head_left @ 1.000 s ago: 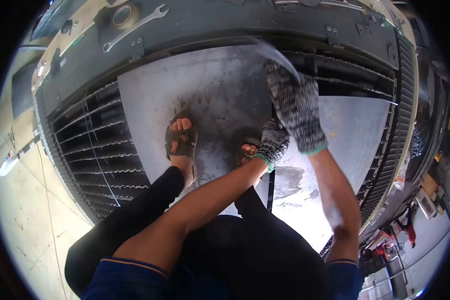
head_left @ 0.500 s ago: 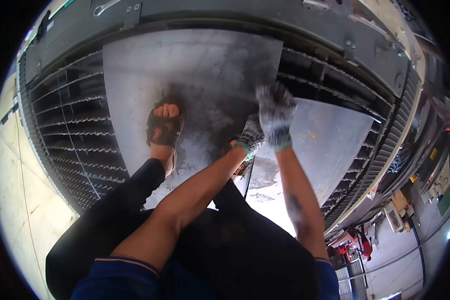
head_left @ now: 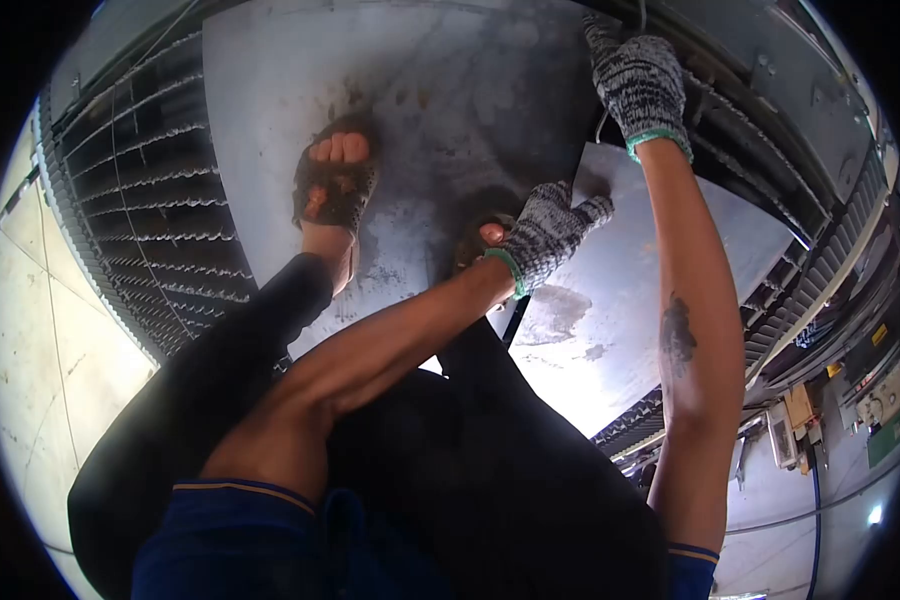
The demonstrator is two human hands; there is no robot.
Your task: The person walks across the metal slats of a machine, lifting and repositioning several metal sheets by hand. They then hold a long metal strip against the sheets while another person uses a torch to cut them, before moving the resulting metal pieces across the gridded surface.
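Observation:
My left hand (head_left: 550, 235), in a grey-and-white knit glove with a green cuff, rests low by the seam between two metal sheets. Its thumb stands apart from the fingers, and nothing shows in it. Beneath and beside it lie a large metal sheet (head_left: 270, 90) and a smaller metal sheet (head_left: 690, 225). Higher up, my right hand (head_left: 642, 90) wears a matching glove and reaches to the large sheet's right edge. One finger stretches up-left along that edge; the other fingers are partly hidden. I see no tool in either hand.
My sandalled left foot (head_left: 335, 180) stands on the large sheet, and my right foot (head_left: 492, 232) is beside my left hand. Jagged support slats (head_left: 160, 205) run under the sheets. A grey machine beam (head_left: 810, 110) borders the far right. Shop items lie at the right.
My right hand has moved up and right to the sheet's edge. My left hand has shifted up and right, with its thumb now spread. The view has tilted slightly.

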